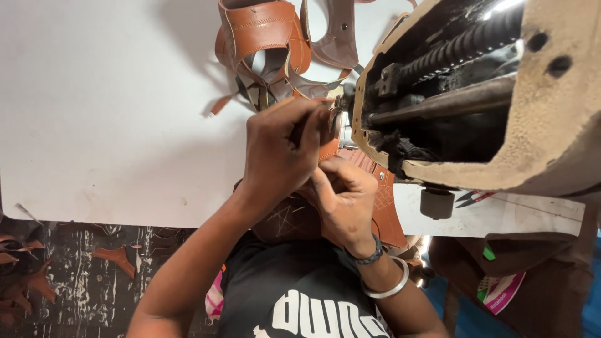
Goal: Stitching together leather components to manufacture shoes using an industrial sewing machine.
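Centre frame: left hand (282, 147) and right hand (343, 197) each pinch the tan leather piece (382, 200), grip clenched, at the sewing machine (476, 94); white counter (106, 106).

Everything is placed from the sewing machine (476, 94). It stands on the table (113, 106). Left of its needle end lie stitched sandal uppers (269, 44). At that end the left hand (278, 150) sits above the right hand (341, 200), both on a leather piece (382, 206).

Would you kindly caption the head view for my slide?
Both hands, left hand and right hand, press tan leather piece at sewing machine.
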